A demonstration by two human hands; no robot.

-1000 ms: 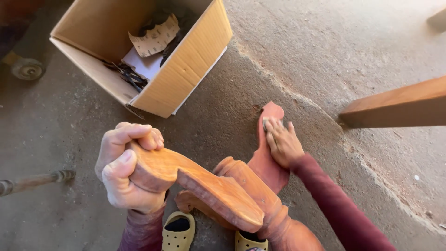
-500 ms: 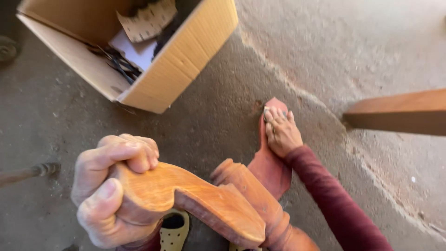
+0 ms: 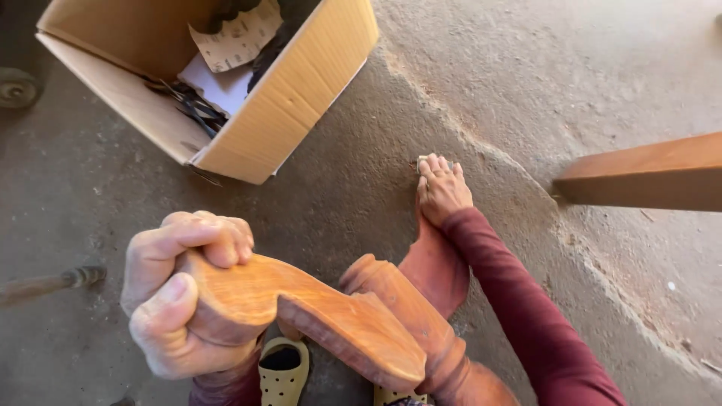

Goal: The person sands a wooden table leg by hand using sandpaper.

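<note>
Orange-brown curved carved wooden piece (image 3: 316,316) gripped tight at near end by left hand (image 3: 180,293); right hand (image 3: 442,192) pressed flat, sanding far tip above concrete floor (image 3: 571,68). Best rubbed along grain, evenly.

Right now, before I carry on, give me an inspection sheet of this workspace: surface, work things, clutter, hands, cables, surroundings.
Surface: dusty concrete floor, with a ridge of dust running diagonally.
Work things: carved wooden piece, reddish-orange and curved, with a turned section and a far end reaching toward the floor.
Clutter: open cardboard box holding sandpaper sheets, white paper and dark metal bits.
Hands: left hand shut around the near end of the carved wooden piece; right hand pressed flat on its far end, apparently over a small pad.
Cables: nothing seen.
Surroundings: wooden beam at right, rod at left, yellow perforated clogs below, small wheel at upper left.
</note>
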